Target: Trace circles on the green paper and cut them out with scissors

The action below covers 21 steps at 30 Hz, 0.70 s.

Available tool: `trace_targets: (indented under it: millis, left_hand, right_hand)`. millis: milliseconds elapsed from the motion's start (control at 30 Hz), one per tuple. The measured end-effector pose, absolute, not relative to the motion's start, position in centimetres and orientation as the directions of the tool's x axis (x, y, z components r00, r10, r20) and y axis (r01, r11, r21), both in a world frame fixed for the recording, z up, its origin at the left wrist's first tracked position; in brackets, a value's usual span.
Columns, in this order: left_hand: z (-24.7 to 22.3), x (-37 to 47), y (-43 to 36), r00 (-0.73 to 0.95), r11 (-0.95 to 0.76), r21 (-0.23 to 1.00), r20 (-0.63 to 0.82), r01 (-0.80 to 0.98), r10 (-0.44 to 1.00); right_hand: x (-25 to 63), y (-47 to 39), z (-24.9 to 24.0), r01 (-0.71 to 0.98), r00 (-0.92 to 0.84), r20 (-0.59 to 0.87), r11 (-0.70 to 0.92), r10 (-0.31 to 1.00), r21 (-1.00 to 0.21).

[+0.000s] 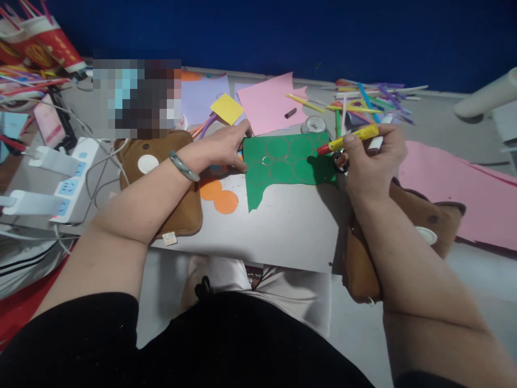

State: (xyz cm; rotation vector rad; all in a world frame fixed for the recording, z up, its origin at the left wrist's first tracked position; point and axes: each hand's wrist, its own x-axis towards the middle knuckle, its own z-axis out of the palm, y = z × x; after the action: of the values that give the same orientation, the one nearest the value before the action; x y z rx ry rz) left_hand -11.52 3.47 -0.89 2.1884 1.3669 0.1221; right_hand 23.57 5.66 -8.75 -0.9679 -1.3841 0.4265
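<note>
A green paper [283, 161] with several drawn circles lies on the table in front of me. My left hand [236, 144] rests at its left edge, thumb and fingers apart. My right hand [374, 156] is over the paper's right side, fingers wrapped round a yellow marker [359, 137] whose red end points left. A white pen [376, 141] also sits among those fingers. Under the right hand, black scissor-like handles [340, 161] are partly hidden. Two orange paper circles [225, 202] lie below my left hand.
Brown cushions [183, 210] lie under both forearms. Pink paper [266, 105], a yellow paper [227, 109] and coloured sticks [388, 102] are at the back. A power strip [75, 180] with cables stands left; more pink paper [456, 188] lies right.
</note>
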Motion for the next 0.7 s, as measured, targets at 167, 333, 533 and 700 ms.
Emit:
trace_targets:
  millis: [167,333,533,700]
  left_hand:
    - [-0.85,-11.42,3.5,0.455,-0.298,0.498,-0.228,0.814,0.861]
    - [-0.87,-11.45,3.54,0.46,-0.297,0.517,-0.222,0.803,0.859]
    - [-0.97,-11.52,3.55,0.462,-0.294,0.524,-0.225,0.8,0.858]
    - [-1.26,-11.69,3.69,0.476,-0.321,0.52,-0.197,0.792,0.857]
  right_hand:
    - [23.79,5.54,-8.65,0.295,0.174,0.593,0.533,0.787,-0.793]
    - [23.9,5.26,-8.5,0.315,0.167,0.55,0.484,0.818,-0.816]
    - [23.32,5.0,-8.11,0.314,0.193,0.533,0.463,0.824,-0.829]
    - [22.98,5.35,-8.21,0.317,0.227,0.561,0.485,0.796,-0.815]
